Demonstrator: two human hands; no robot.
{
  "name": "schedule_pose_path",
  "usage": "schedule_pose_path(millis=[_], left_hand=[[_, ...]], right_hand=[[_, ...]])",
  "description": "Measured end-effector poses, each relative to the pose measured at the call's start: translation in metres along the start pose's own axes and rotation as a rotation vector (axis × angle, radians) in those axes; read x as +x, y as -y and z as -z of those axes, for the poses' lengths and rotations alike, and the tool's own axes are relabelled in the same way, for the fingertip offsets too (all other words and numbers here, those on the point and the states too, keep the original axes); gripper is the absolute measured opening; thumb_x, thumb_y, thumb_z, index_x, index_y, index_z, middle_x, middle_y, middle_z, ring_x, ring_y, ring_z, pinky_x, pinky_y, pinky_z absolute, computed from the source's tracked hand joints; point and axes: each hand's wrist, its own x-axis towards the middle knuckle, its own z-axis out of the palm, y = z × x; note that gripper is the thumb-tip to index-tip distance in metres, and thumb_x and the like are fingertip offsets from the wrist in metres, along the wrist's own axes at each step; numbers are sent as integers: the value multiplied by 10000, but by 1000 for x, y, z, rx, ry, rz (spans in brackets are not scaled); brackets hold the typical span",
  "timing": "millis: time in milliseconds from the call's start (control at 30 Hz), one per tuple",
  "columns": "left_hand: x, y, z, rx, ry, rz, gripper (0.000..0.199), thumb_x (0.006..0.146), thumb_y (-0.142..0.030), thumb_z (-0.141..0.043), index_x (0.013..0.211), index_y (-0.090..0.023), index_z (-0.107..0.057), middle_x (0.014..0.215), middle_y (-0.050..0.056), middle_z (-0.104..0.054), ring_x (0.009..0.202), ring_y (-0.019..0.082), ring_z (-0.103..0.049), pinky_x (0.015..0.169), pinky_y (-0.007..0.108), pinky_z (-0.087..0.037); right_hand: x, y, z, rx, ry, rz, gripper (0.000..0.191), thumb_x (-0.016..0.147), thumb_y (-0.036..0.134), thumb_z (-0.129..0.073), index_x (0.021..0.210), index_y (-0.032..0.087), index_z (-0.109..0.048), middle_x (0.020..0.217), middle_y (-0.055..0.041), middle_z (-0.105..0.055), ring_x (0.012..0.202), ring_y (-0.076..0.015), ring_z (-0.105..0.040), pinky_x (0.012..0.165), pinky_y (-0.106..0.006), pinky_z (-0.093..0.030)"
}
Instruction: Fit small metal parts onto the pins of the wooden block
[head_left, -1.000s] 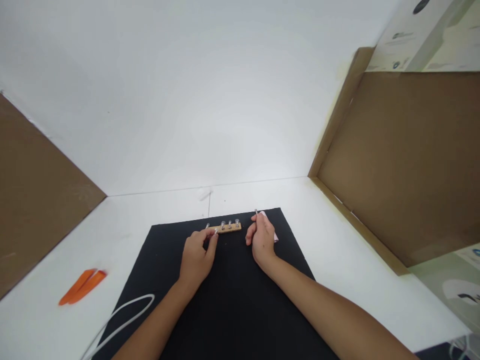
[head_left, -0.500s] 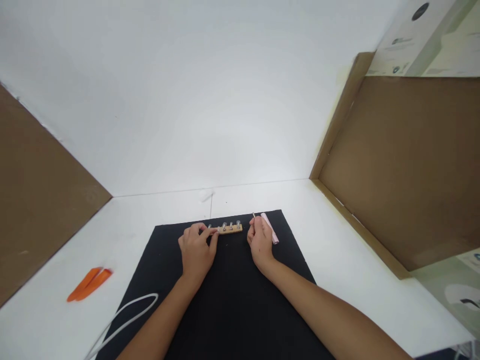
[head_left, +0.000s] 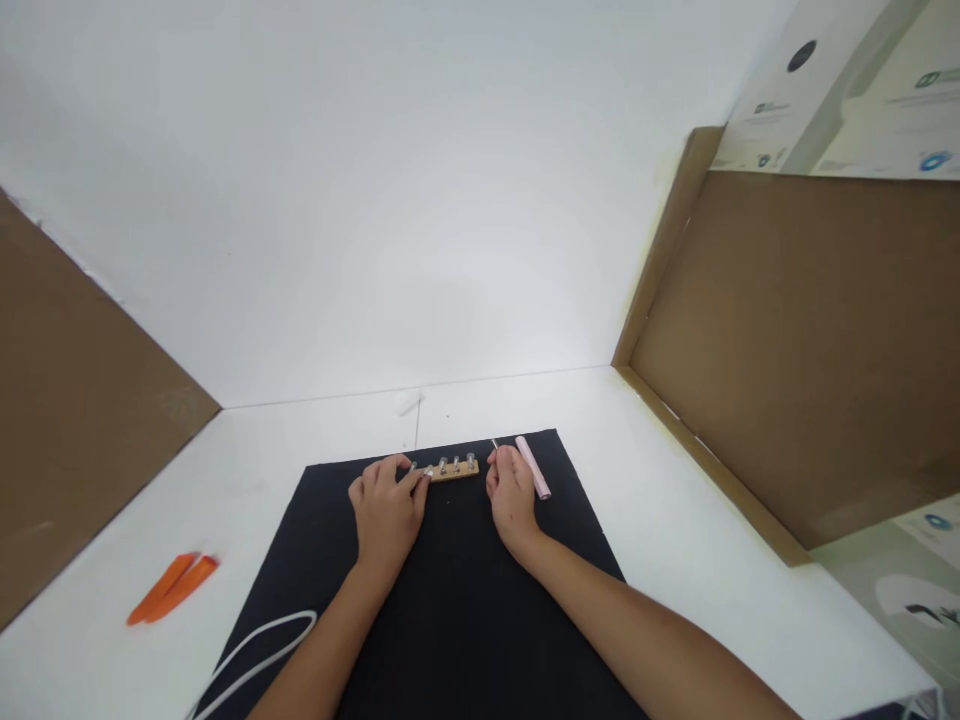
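Note:
Near the far edge of the black mat, my left hand pinches the left end of a narrow light-wood strip. A row of several small clear, shiny pieces stands on the strip; the fingers partly cover those at the left. My right hand, just right of the strip and apart from it, is closed around a thin metal rod-like tool. Only the tool's tip shows above the fingers. Beside that hand, on its right, lies a pale pink tube.
On the white table, a pair of orange strips lies at the left. A white cable loops over the mat's near left corner. Behind the mat is a small white scrap. Brown panels flank the white wall.
The view has shifted slightly. My right hand's metal tool now leans more to the left, its tip a little closer to the strip. My left hand keeps its pinch on the strip.

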Motion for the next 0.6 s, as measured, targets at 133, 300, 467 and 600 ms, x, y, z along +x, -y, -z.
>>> schedule_pose_path(millis=[133,300,467,600], left_hand=[[1,0,-1,-21,15,28,202,886,-289,-556,864,-276,-756,1080,76,-639,1010,291,-503,850,445,-351],[4,0,-3,-84,2,74,196,884,-314,-568,887,-280,-762,1071,73,-647,1020,281,-516,845,428,-368],[6,-1,-3,-102,19,76,199,883,-313,-566,892,-267,-759,1076,79,-644,1029,284,-520,864,438,-367],[4,1,-2,-62,-2,39,206,887,-279,-548,877,-255,-752,1084,84,-647,1031,288,-524,885,451,-357]], right_hand=[[0,0,0,-18,15,7,366,928,506,-420,730,205,-481,482,94,-309,414,-81,-259,400,-205,-190],[-1,1,-1,-17,33,-10,381,927,520,-418,725,203,-480,481,96,-306,412,-78,-244,398,-207,-179],[-1,1,-1,-54,30,-15,386,930,518,-419,726,198,-492,481,92,-319,422,-81,-266,404,-204,-199],[-1,0,-1,-44,31,-18,389,927,523,-418,728,198,-495,484,93,-313,423,-82,-262,403,-203,-197]])
